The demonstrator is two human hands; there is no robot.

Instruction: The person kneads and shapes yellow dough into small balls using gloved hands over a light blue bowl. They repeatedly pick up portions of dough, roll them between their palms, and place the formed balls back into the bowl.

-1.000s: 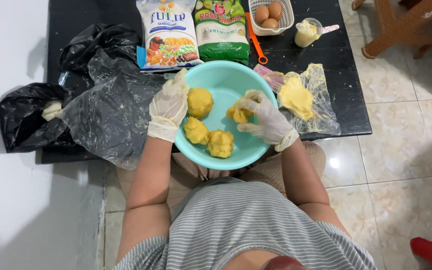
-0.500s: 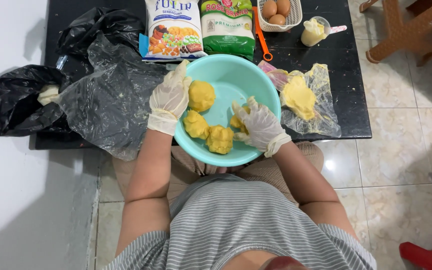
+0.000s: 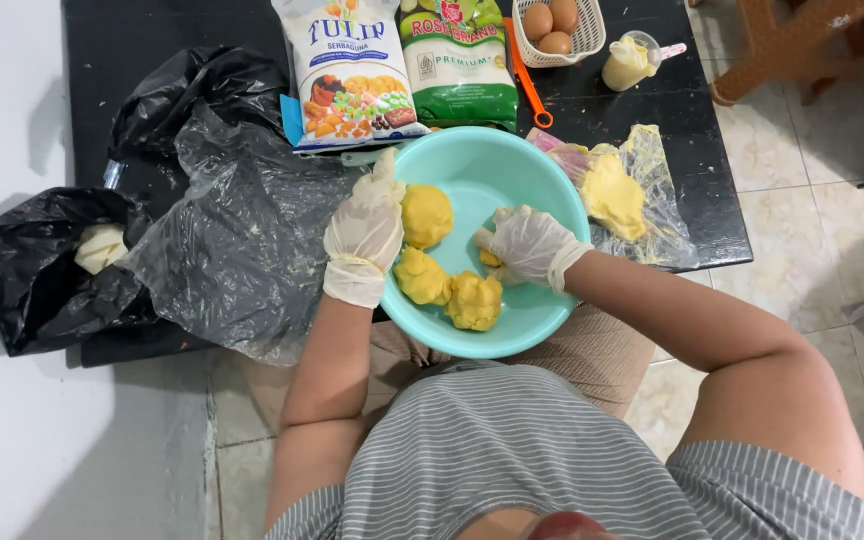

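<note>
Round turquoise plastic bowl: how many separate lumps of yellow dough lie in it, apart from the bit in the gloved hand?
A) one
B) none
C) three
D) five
C: the round turquoise plastic bowl holds three lumps of yellow dough, while the right hand holds a small bit and the left hand rests on the rim.

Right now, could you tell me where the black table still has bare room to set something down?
Bare patches on the black table: its far left corner, beyond the black bags, and the strip between the egg basket and the right edge. Around the teal bowl it is crowded: flour bags, clear plastic sheet, butter wrapper.
</note>
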